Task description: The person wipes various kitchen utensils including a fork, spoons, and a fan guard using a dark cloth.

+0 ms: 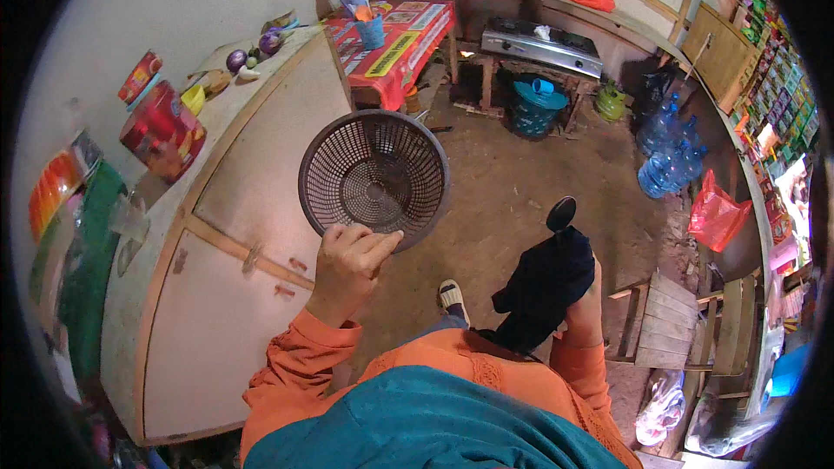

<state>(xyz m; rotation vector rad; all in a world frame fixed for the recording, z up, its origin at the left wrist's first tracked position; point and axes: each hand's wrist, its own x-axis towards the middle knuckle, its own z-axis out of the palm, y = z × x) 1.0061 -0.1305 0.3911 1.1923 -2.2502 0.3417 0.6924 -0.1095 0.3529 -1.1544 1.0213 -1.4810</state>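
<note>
In the head view my left hand [355,267] grips the near rim of a dark round plastic basket [374,192] with slotted walls. The basket is tilted so that its inside faces me, and nothing shows in it. My right hand [586,296] is closed on a bundle of dark cloth [547,290], which hides part of the fingers. A small dark oval object [561,213] sticks out at the bundle's far end; I cannot tell what it is.
A wooden cabinet [260,176] stands at left, with eggplants [236,60] on top. Beyond are a table with a red printed cover [397,45], a gas stove [541,45] and a lidded bucket [537,107]. Plastic bottles [671,150] and a wooden chair [666,322] stand at right.
</note>
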